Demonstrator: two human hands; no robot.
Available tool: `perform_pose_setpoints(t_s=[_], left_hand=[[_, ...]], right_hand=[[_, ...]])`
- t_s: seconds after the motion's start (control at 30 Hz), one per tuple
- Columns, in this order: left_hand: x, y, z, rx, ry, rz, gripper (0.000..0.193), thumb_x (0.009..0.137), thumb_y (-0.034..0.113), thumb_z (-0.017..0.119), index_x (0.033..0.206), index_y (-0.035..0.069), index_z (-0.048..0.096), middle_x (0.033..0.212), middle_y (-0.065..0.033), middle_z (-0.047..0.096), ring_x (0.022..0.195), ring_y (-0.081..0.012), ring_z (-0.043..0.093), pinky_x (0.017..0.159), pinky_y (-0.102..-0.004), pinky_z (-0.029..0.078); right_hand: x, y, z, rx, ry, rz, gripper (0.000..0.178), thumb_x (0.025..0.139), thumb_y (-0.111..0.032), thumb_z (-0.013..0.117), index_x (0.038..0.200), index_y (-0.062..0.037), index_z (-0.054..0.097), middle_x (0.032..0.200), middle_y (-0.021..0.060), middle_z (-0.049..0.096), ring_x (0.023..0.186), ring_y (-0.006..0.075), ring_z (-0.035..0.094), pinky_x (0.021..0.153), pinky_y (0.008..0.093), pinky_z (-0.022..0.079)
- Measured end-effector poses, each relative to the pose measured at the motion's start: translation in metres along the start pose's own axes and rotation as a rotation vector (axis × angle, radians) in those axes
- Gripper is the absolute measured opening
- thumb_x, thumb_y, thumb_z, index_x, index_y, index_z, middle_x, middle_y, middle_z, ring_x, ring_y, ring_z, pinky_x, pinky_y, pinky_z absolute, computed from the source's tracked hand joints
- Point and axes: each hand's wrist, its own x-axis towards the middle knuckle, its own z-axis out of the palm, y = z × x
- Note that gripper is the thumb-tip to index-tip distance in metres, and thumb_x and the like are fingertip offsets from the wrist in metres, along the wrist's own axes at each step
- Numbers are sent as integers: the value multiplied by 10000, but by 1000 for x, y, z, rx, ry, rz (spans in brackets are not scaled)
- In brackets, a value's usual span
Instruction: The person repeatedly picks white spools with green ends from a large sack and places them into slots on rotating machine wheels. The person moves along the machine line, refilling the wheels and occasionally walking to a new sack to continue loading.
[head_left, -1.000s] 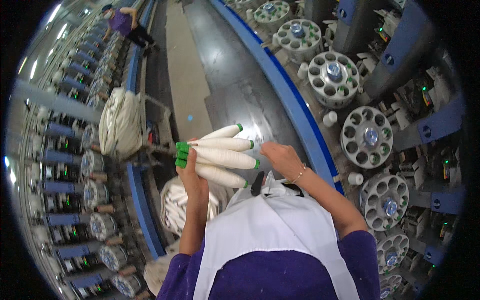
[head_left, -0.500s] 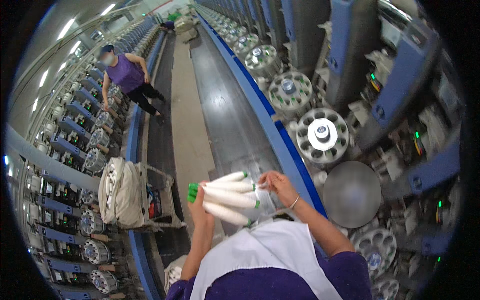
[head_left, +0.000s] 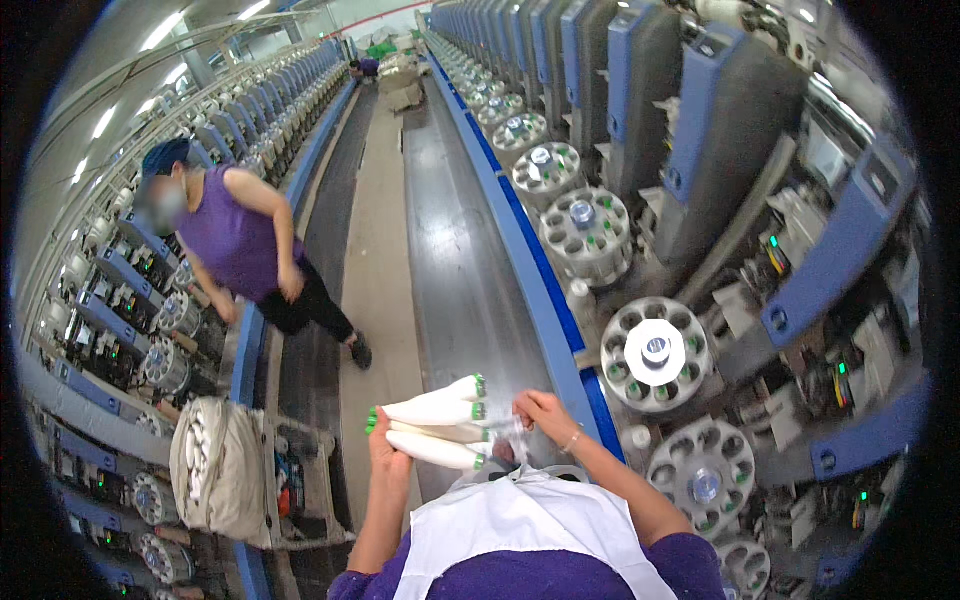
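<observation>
My left hand [head_left: 387,450] grips several yarn bobbins [head_left: 437,451] wound with white yarn. They fan out toward the right, their green ends showing on both sides. Just beyond their right-hand ends, my right hand [head_left: 543,413] is closed in a pinch, apart from the bobbins. Whatever lies between its fingers is too fine to make out. On my right stands a round metal magazine [head_left: 655,355] with a ring of holes and a bright centre cap.
Rows of blue-grey winding machines [head_left: 690,130] line both sides of the aisle [head_left: 440,230]. A co-worker [head_left: 245,230] in a purple top stands at the left row. Nearer on the left is a cart with a cloth sack [head_left: 220,470] of white bobbins. Bundles [head_left: 400,85] lie far down the aisle.
My view has shifted, and the co-worker appears larger and closer. The bobbins remain in my left hand, fanned less widely. My right hand is still beside their ends, its fingers more closed.
</observation>
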Motion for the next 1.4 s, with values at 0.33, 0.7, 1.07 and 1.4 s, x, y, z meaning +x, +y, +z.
perform_pose_setpoints(t_s=[0.33, 0.7, 1.07, 1.4], left_hand=[[232, 5, 254, 193, -192, -235, 283, 828, 227, 714, 1006, 47, 588, 1029, -128, 642, 993, -275, 600, 946, -457, 470], [461, 93, 434, 271, -291, 421, 349, 833, 205, 709, 1094, 1, 600, 1035, -88, 629, 951, -194, 598, 868, -357, 497], [751, 234, 514, -141, -135, 316, 490, 839, 293, 689, 1181, -21, 531, 1194, -145, 572, 1133, -268, 533, 1030, -443, 409], [1024, 273, 708, -58, -159, 43, 475, 881, 301, 631, 1190, -42, 518, 1177, -166, 580, 1121, -283, 539, 1016, -448, 428]], right_hand=[[239, -52, -60, 122, -97, 240, 403, 909, -387, 604, 1062, -17, 651, 796, 55, 634, 722, 140, 607, 667, 291, 505], [622, -62, -125, -780, 73, -353, 374, 864, -464, 589, 1036, -144, 677, 863, 122, 684, 776, 314, 658, 655, 395, 514], [964, -140, -165, 527, -93, 9, 143, 976, -197, 488, 919, -65, 487, 952, 118, 630, 874, 213, 603, 880, 430, 507], [1208, -182, -270, 653, 251, 1, 188, 985, -215, 475, 835, -115, 422, 668, -4, 409, 615, 145, 499, 810, 498, 546]])
